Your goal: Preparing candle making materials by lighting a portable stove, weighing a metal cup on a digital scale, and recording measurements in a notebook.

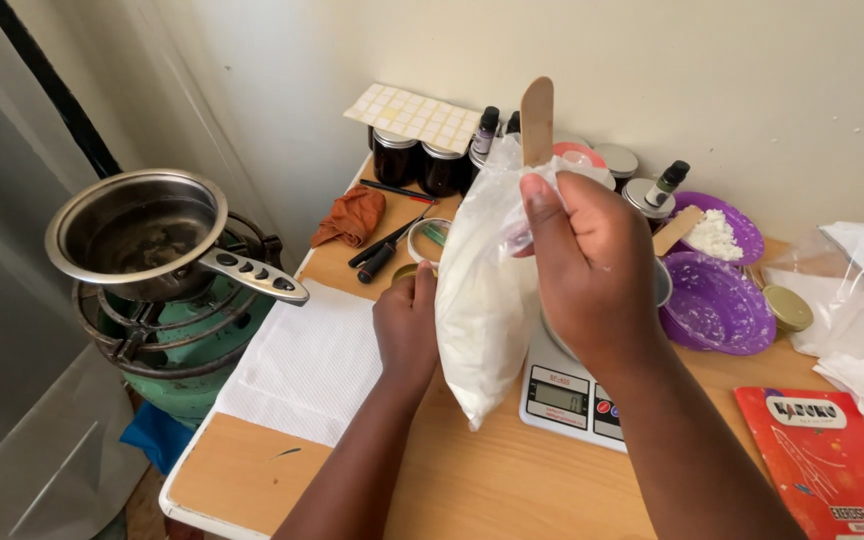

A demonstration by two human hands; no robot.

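From my remote seat, both forearms rise from the bottom edge of the frame toward 12 o'clock over the wooden surface (512, 480). My right hand (592, 270), raised above the left, is closed in a fist around the gathered neck of a clear plastic bag (487, 300) filled with white powder, and pinches a flat wooden stick (537, 118) that stands upright out of the top of the grip. The bag hangs nearly upright, its pointed lower end just above the surface at about 6 o'clock from the fist. My left hand (407, 325) sits at 9 o'clock of the bag, fingers curled against its side; how firmly it grips I cannot tell, as the fingertips are hidden behind the bag. Behind the bag, at 3 o'clock, a white digital scale (567, 395) carries a metal bowl (660, 285), mostly hidden by the right hand. Two purple plates (717, 310) lie at 2 o'clock, one holding white crumbs. A steel saucepan (142, 235) rests on a green stove (192, 350) at 9 o'clock, beside a white paper towel (302, 365). Dark jars (417, 160) line the wall at 12 o'clock, and a red exercise book (827, 460) lies at 4 o'clock.
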